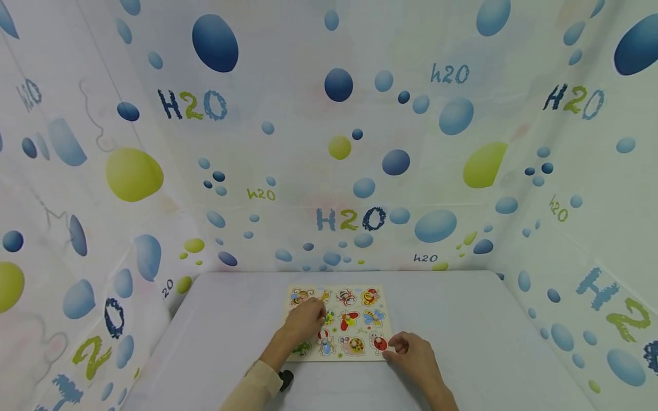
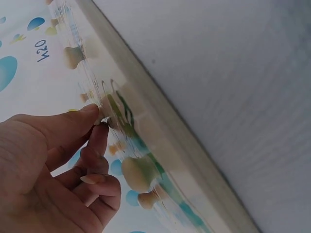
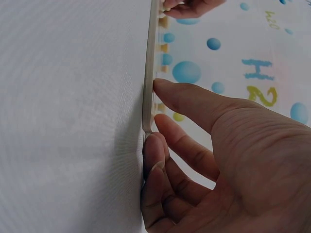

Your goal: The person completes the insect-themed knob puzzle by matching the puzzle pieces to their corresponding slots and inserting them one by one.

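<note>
A pale wooden puzzle board [image 1: 354, 358] with colourful insect pieces lies flat on the table. My left hand [image 1: 304, 319] is over the board's left part, hiding some pieces. In the left wrist view, its thumb and index finger pinch a small knob [image 2: 103, 118] on one piece; which picture that piece bears is hidden. At the front right corner, my right hand [image 1: 413, 354] holds the board. In the right wrist view, its thumb [image 3: 167, 92] touches the front edge while other fingers curl against the side. A red ladybird piece [image 1: 379, 342] sits beside this hand.
A white-covered table [image 1: 462, 314] carries the board near its middle. Sheets printed with bubbles and H2O lettering form a back wall [image 1: 298, 165] and side walls. A small black object [image 1: 286, 379] shows by the left wrist. Other wooden knobs [image 2: 138, 174] stand up from the board.
</note>
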Tool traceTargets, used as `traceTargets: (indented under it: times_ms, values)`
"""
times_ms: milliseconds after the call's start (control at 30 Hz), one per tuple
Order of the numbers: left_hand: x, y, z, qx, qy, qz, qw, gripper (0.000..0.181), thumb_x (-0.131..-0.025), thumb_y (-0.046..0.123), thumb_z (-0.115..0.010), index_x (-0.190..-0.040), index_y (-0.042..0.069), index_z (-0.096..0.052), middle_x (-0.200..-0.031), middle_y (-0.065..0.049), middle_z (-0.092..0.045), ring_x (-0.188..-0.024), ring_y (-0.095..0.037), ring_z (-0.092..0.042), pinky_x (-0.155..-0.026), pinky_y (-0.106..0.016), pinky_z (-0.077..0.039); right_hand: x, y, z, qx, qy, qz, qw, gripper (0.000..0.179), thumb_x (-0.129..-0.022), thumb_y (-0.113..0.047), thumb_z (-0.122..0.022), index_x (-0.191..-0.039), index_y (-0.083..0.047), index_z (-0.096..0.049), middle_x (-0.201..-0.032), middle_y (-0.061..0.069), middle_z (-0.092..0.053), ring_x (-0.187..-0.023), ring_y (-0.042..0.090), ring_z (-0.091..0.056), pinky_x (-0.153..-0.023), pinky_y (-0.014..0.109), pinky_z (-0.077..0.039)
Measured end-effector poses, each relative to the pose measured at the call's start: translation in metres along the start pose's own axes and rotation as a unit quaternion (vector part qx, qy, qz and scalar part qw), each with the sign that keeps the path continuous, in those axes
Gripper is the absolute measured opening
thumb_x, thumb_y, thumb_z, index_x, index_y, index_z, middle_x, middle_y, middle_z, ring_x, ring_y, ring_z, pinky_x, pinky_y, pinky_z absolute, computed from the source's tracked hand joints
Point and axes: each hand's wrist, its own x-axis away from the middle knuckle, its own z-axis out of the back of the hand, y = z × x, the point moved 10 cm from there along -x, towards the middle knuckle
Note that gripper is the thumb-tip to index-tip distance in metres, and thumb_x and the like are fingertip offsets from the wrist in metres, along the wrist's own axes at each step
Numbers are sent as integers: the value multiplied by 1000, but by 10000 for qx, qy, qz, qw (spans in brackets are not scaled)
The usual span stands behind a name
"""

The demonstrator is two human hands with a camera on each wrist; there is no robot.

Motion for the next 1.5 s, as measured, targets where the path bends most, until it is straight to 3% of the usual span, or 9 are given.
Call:
traceTargets:
  times_ms: [200, 367, 567, 867, 1000, 1100, 1300, 1400, 1500]
  values:
    - [4, -4, 1, 289, -112, 256, 9992, 4, -96, 12, -72, -95, 9, -69, -85, 4, -57, -76, -10, -51, -67, -31, -47, -2, -1, -1, 7, -14, 26, 10000, 27, -76, -25, -94, -89, -15, -73, -80, -4, -59, -73, 12, -53, -65, 26, -43]
    - [9, -6, 5, 278, -97, 428, 9986, 6, -95, 11, -74, -96, 9, -69, -82, 4, -54, -73, -11, -48, -64, -30, -44, -5, -1, -3, 53, -15, 15, 10000, 26, -76, -25, -94, -89, -16, -73, -80, -5, -59, -73, 11, -53, -65, 26, -43]
    - [24, -16, 11, 212, 102, 644, 9976, 13, -92, 11, -74, -104, 8, -71, -86, 4, -54, -74, -11, -50, -66, -31, -46, -10, -2, -6, 61, -4, 42, 10000, 26, -76, -24, -94, -89, -16, -73, -80, -6, -59, -73, 11, -53, -66, 26, -44]
    - [64, -33, 36, 395, 795, 989, 9911, 14, -93, 14, -74, -105, 10, -72, -97, 1, -58, -85, -14, -55, -71, -35, -50, -15, -9, -6, 76, -87, 134, 9998, 25, -77, -24, -93, -89, -15, -73, -80, -4, -59, -74, 11, -53, -66, 27, -43]
    - [84, -35, 58, 340, 1409, 949, 9849, 15, -92, 16, -80, -105, 11, -73, -106, -1, -62, -100, -20, -60, -82, -40, -54, -18, -19, -2, 176, 76, 428, 9989, 24, -77, -21, -93, -87, -15, -73, -81, -4, -59, -74, 11, -54, -67, 26, -45]
    - [96, -34, 75, 342, 1640, 901, 9817, 18, -91, 16, -82, -106, 11, -74, -115, -4, -66, -111, -28, -62, -92, -50, -52, -19, -25, 2, 312, 213, 555, 9977, 23, -78, -20, -93, -89, -15, -74, -83, -4, -61, -77, 11, -55, -70, 29, -47]
    - [116, -24, 96, 47, 1531, 910, 9840, 25, -92, 21, -81, -114, 10, -74, -133, -8, -66, -127, -34, -58, -97, -60, -49, -11, -27, 6, 625, 0, 502, 9968, 28, -80, -26, -91, -100, -14, -75, -99, 0, -67, -93, 20, -65, -83, 43, -54]
    - [126, -19, 101, -307, 1437, 896, 9851, 34, -91, 27, -83, -118, 9, -73, -136, -10, -64, -130, -35, -57, -97, -61, -49, -1, -33, 1, 816, -258, 734, 9936, 42, -82, -31, -90, -117, -15, -73, -120, 5, -68, -114, 31, -65, -96, 53, -52]
    - [132, -15, 100, -584, 1374, 806, 9855, 46, -89, 34, -83, -125, 10, -71, -142, -10, -61, -136, -37, -52, -101, -63, -45, 5, -44, -5, 996, -473, 1149, 9872, 61, -83, -37, -89, -137, -17, -65, -144, 10, -58, -134, 38, -55, -108, 59, -44]
